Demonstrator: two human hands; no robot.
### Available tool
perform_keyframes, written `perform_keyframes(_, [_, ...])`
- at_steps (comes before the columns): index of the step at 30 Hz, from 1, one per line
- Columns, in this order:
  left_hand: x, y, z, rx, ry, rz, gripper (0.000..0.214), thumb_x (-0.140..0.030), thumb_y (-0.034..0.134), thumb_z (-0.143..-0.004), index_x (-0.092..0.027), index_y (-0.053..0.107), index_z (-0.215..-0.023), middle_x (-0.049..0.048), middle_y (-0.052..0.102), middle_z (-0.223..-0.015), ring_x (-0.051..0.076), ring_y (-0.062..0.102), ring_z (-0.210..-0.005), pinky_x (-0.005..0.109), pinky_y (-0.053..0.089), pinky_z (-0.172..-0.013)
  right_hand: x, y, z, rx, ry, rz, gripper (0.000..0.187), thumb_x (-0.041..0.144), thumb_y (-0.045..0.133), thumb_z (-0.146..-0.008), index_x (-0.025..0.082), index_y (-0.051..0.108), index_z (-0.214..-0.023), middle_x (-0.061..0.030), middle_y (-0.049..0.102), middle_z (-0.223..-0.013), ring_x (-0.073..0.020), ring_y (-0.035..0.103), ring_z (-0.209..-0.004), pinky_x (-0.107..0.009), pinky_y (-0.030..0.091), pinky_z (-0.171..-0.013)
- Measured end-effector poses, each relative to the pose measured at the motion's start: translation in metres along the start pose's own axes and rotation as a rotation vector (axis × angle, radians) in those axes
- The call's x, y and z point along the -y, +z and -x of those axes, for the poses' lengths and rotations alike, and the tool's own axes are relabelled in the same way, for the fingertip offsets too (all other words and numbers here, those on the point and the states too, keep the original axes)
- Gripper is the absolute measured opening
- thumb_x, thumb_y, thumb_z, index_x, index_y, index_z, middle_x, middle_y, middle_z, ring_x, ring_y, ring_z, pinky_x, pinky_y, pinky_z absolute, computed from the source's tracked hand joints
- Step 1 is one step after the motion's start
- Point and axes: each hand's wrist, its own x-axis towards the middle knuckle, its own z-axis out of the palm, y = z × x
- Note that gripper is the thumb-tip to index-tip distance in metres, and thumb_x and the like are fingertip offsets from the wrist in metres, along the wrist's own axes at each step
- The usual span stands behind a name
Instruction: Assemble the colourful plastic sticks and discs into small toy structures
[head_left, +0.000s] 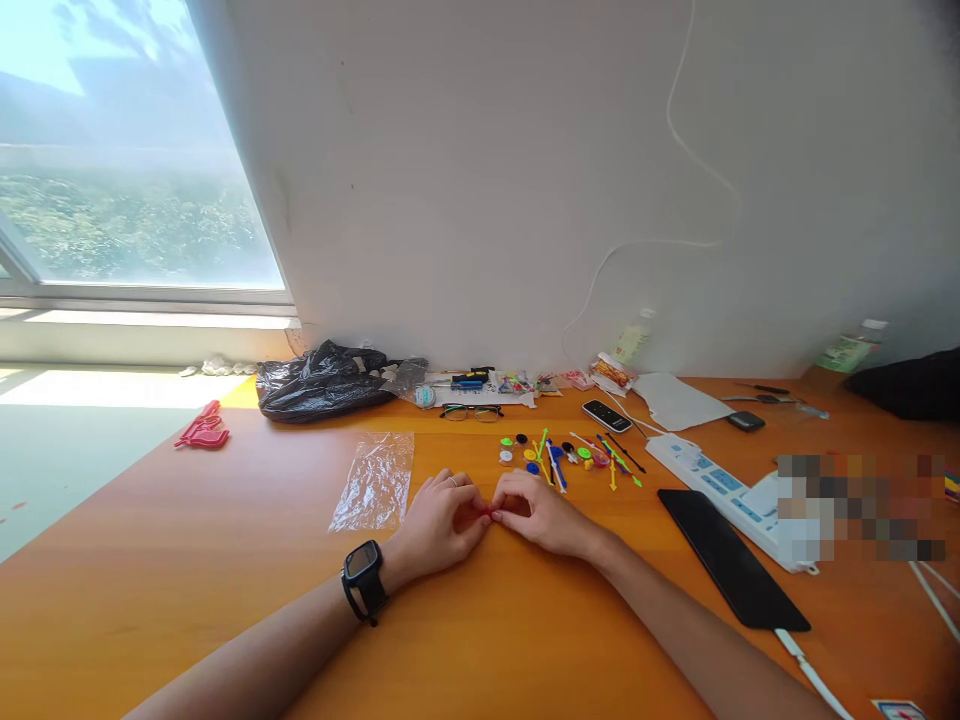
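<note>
My left hand [441,522], with a black watch on its wrist and a ring on one finger, meets my right hand [541,514] at the middle of the orange table [225,560]. Both hands are closed in a pinch on a small red plastic piece [489,511] held between their fingertips. Just beyond the hands lies a scatter of small coloured plastic sticks and round pieces [570,455]. An empty clear plastic bag [375,482] lies flat to the left of my left hand.
A black phone [731,570] on a white cable lies to the right, beside a white power strip [720,485]. Along the wall are a black plastic bag [322,382], glasses [471,411], a remote [606,415] and papers. A red object [202,430] sits far left.
</note>
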Motion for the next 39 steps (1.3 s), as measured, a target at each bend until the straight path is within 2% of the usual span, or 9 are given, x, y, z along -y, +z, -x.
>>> perform_keyframes(2, [-0.001,-0.002,0.002,0.009,0.027,0.040,0.010,-0.031,0.071,-0.088,-0.023,0.068,-0.093,0.0055,0.071,-0.097,0.025,0.062,-0.091,0.038,0.044,-0.081,0.001,-0.002,0.001,0.004,0.021,-0.029,0.004,0.023,0.073,-0.091,0.019,0.073,-0.089,-0.0034,0.068,-0.090,-0.0189,0.061,-0.085,-0.031,0.047,-0.078])
perform_keyframes(5, [0.000,-0.006,0.003,-0.011,0.027,0.168,0.032,-0.036,0.076,-0.085,-0.026,0.067,-0.114,0.0061,0.070,-0.111,0.027,0.062,-0.103,0.041,0.046,-0.092,0.002,-0.008,0.001,-0.066,0.022,-0.052,0.015,0.030,0.076,-0.088,0.019,0.074,-0.098,-0.0050,0.069,-0.097,-0.0202,0.061,-0.088,-0.032,0.046,-0.079])
perform_keyframes(8, [0.002,-0.011,0.003,-0.122,-0.090,0.332,0.034,-0.040,0.069,-0.091,-0.026,0.065,-0.122,0.0067,0.070,-0.116,0.027,0.062,-0.108,0.041,0.047,-0.097,0.003,-0.014,-0.001,-0.150,0.055,-0.088,0.025,0.041,0.069,-0.094,0.018,0.075,-0.103,-0.0054,0.068,-0.093,-0.0199,0.059,-0.083,-0.032,0.045,-0.074])
perform_keyframes(11, [0.006,-0.014,0.001,-0.251,-0.223,0.435,0.028,-0.043,0.056,-0.098,-0.024,0.066,-0.116,0.0078,0.070,-0.114,0.026,0.063,-0.105,0.042,0.048,-0.096,0.001,-0.019,-0.002,-0.117,0.166,-0.182,0.043,0.055,0.057,-0.100,0.017,0.076,-0.100,-0.0024,0.063,-0.076,-0.0167,0.053,-0.067,-0.030,0.039,-0.063])
perform_keyframes(14, [0.010,-0.015,-0.001,-0.343,-0.310,0.476,0.028,-0.044,0.050,-0.100,-0.023,0.068,-0.107,0.0075,0.071,-0.112,0.027,0.062,-0.108,0.042,0.047,-0.098,-0.002,-0.024,-0.002,0.043,0.285,-0.271,0.068,0.068,0.040,-0.103,0.016,0.075,-0.076,-0.0006,0.053,-0.057,-0.0144,0.046,-0.056,-0.029,0.034,-0.058])
perform_keyframes(17, [0.010,-0.017,-0.003,-0.389,-0.345,0.485,0.029,-0.045,0.048,-0.100,-0.023,0.067,-0.102,0.0066,0.070,-0.109,0.027,0.062,-0.111,0.040,0.046,-0.099,-0.001,-0.031,-0.001,0.133,0.331,-0.361,0.086,0.074,0.025,-0.103,0.019,0.055,-0.044,-0.0006,0.040,-0.043,-0.0123,0.037,-0.048,-0.031,0.030,-0.056])
perform_keyframes(19, [0.009,-0.018,-0.004,-0.389,-0.346,0.482,0.030,-0.046,0.046,-0.100,-0.023,0.066,-0.100,0.0065,0.070,-0.107,0.027,0.062,-0.110,0.039,0.047,-0.098,0.001,-0.034,-0.002,0.075,0.312,-0.390,0.086,0.076,0.024,-0.102,0.021,0.044,-0.040,-0.0003,0.036,-0.041,-0.0116,0.035,-0.047,-0.031,0.027,-0.056])
perform_keyframes(23, [0.007,-0.020,-0.004,-0.374,-0.328,0.459,0.031,-0.046,0.044,-0.101,-0.022,0.064,-0.099,0.0063,0.069,-0.104,0.026,0.063,-0.107,0.038,0.048,-0.097,0.004,-0.035,-0.003,-0.010,0.292,-0.389,0.084,0.076,0.027,-0.102,0.020,0.042,-0.040,0.0015,0.030,-0.042,-0.0113,0.033,-0.047,-0.032,0.024,-0.055])
perform_keyframes(39, [0.010,-0.017,-0.004,-0.383,-0.308,0.456,0.029,-0.044,0.046,-0.101,-0.021,0.063,-0.092,0.0054,0.069,-0.097,0.023,0.064,-0.095,0.036,0.048,-0.090,0.002,-0.033,-0.004,-0.070,0.330,-0.369,0.086,0.076,0.023,-0.103,0.021,0.040,-0.039,0.0010,0.031,-0.043,-0.0119,0.034,-0.049,-0.032,0.030,-0.059])
